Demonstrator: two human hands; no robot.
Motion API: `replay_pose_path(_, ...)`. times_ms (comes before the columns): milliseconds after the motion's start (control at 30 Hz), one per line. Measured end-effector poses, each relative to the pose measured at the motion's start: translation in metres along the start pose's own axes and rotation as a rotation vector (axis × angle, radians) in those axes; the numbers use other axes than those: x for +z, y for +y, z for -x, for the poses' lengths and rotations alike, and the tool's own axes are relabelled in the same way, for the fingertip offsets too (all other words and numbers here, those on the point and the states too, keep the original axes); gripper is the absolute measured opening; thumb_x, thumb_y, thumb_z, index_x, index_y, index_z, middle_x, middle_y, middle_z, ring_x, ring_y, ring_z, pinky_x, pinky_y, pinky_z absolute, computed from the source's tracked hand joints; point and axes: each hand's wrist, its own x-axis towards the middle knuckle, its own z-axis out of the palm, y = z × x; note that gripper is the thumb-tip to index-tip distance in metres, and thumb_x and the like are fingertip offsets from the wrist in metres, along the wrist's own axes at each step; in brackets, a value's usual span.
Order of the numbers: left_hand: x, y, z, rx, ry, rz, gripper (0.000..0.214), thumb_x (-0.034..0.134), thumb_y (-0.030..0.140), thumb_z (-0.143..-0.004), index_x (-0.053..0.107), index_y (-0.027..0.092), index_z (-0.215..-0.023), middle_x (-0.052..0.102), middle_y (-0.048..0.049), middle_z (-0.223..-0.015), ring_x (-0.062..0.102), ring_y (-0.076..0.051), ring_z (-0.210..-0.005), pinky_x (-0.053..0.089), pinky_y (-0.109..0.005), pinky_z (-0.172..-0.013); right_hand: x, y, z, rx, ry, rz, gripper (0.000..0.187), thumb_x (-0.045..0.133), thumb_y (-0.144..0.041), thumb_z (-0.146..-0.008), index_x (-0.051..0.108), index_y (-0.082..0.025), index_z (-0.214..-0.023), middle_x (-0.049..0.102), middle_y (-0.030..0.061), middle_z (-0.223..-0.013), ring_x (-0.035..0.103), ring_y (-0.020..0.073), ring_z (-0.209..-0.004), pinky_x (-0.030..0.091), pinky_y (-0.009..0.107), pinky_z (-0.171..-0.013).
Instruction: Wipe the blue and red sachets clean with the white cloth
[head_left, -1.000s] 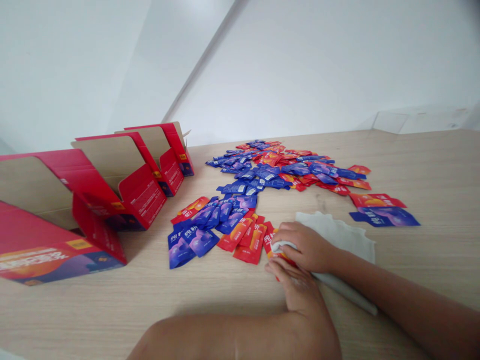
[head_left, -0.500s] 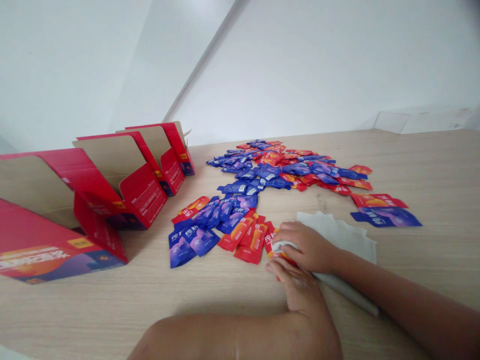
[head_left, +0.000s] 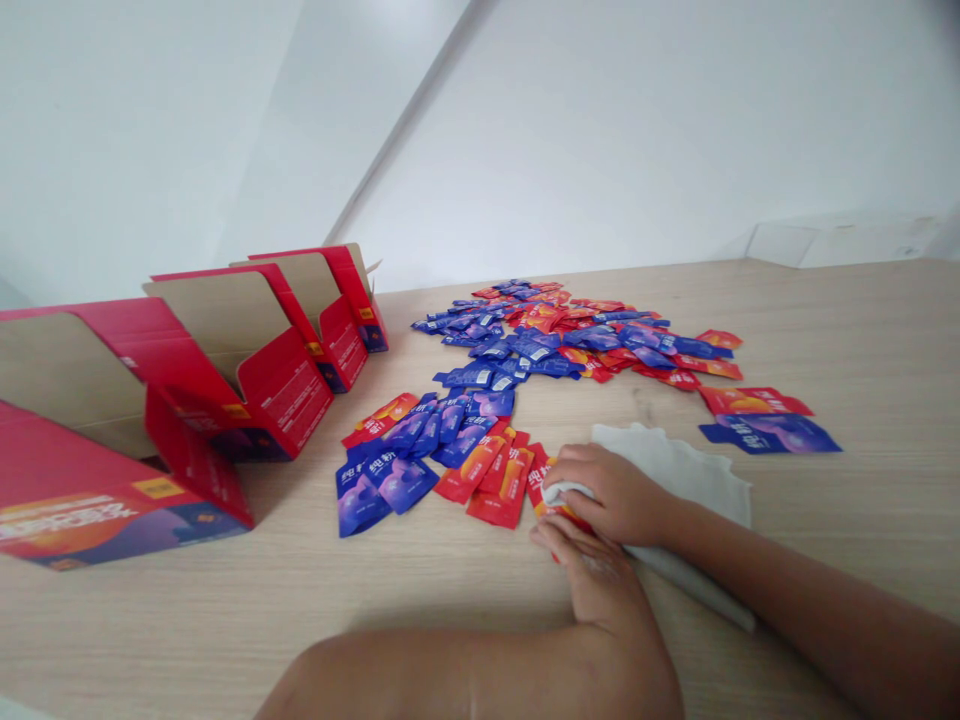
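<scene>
My right hand [head_left: 616,495] reaches in from the right, its fingers curled round a bunched corner of a white cloth [head_left: 679,465] and pressing it onto a red sachet [head_left: 540,482]. My left hand [head_left: 596,580] lies just in front, fingertips together on the near edge of that same sachet, pinning it to the wooden table [head_left: 862,330]. Most of the sachet is hidden under both hands. To its left lies a fanned row of red and blue sachets [head_left: 431,450].
A loose heap of blue and red sachets [head_left: 562,335] lies further back. A red sachet [head_left: 750,402] and a blue sachet [head_left: 769,434] lie apart at the right. Three open red cartons [head_left: 285,390] [head_left: 346,335] [head_left: 97,500] stand along the left.
</scene>
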Motion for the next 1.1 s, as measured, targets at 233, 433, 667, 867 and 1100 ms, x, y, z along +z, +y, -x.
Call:
replay_pose_path(233,0.0016,-0.0002,-0.0001,0.018,0.0,0.0,0.042,0.038,0.0,-0.077,0.057,0.002,-0.115,0.058,-0.0259,-0.115,0.055,-0.035,-0.106,0.043,-0.053,-0.091,0.0007,0.0005,-0.0001,0.002,-0.001,-0.001,0.022,0.048,-0.015,-0.081,0.063,-0.019,-0.095,0.061,0.0059,-0.092,0.053,0.0192,-0.086,0.039,0.033,-0.078)
replay_pose_path(433,-0.0026,-0.0037,0.0003,0.07,-0.04,-0.086,0.043,0.036,0.001,-0.078,0.054,0.0,-0.117,0.057,-0.0275,-0.116,0.056,-0.035,-0.104,0.045,-0.051,-0.089,0.0009,0.0009,-0.0001,-0.011,-0.001,-0.001,0.022,0.047,-0.014,-0.081,0.063,-0.019,-0.095,0.061,0.0059,-0.091,0.053,0.0191,-0.085,0.039,0.033,-0.078)
replay_pose_path(667,-0.003,-0.0031,0.0018,0.059,-0.025,-0.041,0.041,0.04,0.002,-0.078,0.055,0.002,-0.116,0.058,-0.0257,-0.116,0.056,-0.034,-0.105,0.044,-0.051,-0.091,0.0014,0.0019,-0.0004,-0.02,0.001,-0.006,0.028,0.046,-0.008,-0.074,0.062,-0.019,-0.094,0.06,0.006,-0.09,0.052,0.0193,-0.084,0.039,0.033,-0.077)
replay_pose_path(867,-0.0024,-0.0038,0.0027,0.071,-0.036,-0.034,0.042,0.04,0.003,-0.079,0.053,0.002,-0.118,0.057,-0.0274,-0.116,0.055,-0.035,-0.106,0.044,-0.052,-0.09,-0.0007,0.0015,0.0021,-0.051,0.115,-0.018,0.032,0.044,-0.006,-0.071,0.061,-0.018,-0.094,0.059,0.0072,-0.092,0.051,0.0199,-0.085,0.038,0.034,-0.075)
replay_pose_path(1100,-0.0021,-0.001,0.0,0.037,-0.066,-0.049,0.04,0.038,0.001,-0.078,0.058,0.002,-0.113,0.06,-0.0255,-0.112,0.056,-0.033,-0.104,0.044,-0.049,-0.091,-0.0027,-0.003,-0.0012,-0.156,-0.045,-0.051,0.029,0.044,-0.007,-0.074,0.064,-0.02,-0.091,0.063,0.0053,-0.091,0.052,0.0192,-0.087,0.036,0.035,-0.08)
